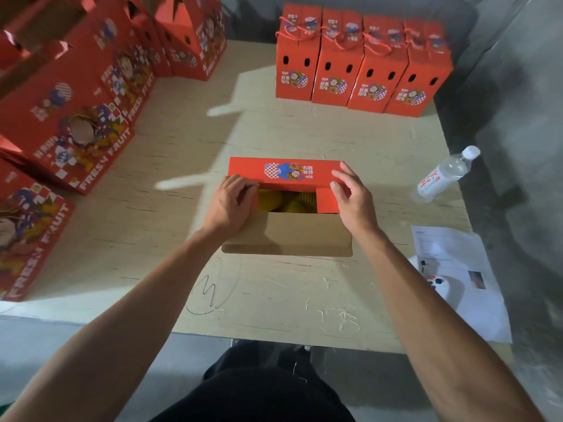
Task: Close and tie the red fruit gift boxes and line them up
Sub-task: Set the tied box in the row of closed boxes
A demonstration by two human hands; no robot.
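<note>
Both hands fold the flaps of an open red gift box at mid-bench.

The left hand (233, 198) curls its fingers over the left side flap; the right hand (350, 194) pinches the right side flap (326, 201). The open box (286, 173) shows yellow netted fruit (286, 202) inside, its brown near flap (292, 236) lying toward the person. Four tied boxes (362, 62) line the far edge of the bench (274, 300); untied boxes (76, 111) crowd the left; a water bottle (444, 175) lies right.

arms: bare, sleeveless to frame edge | trousers (262, 391): black
</note>
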